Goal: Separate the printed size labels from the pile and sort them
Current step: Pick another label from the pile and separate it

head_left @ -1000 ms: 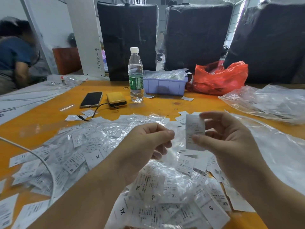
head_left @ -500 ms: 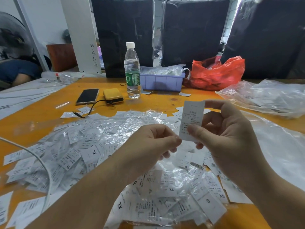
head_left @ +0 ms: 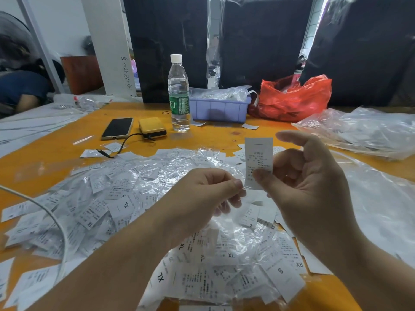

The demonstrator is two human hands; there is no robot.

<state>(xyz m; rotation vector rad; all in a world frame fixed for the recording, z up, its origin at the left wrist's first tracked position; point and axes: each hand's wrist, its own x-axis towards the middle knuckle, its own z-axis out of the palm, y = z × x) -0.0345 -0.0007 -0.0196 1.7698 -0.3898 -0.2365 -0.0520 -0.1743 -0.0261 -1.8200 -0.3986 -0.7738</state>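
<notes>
Right hand (head_left: 310,187) pinching upright label (head_left: 258,160) above pile (head_left: 125,198), left hand (head_left: 202,198) pinching clear film beside it

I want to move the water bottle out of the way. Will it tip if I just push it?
Probably, if pushed high: the water bottle stands tall and narrow on the table. It looks nearly full, so likely fairly heavy. Its cap is on, so a spill seems unlikely.

Single head-worn wide-angle view, facing forward and down across the orange table (head_left: 56,158). Both forearms enter from the bottom edge, close to the lens; the far table edge and black wrapped bales (head_left: 258,41) fill the top. Edges bend.
</notes>
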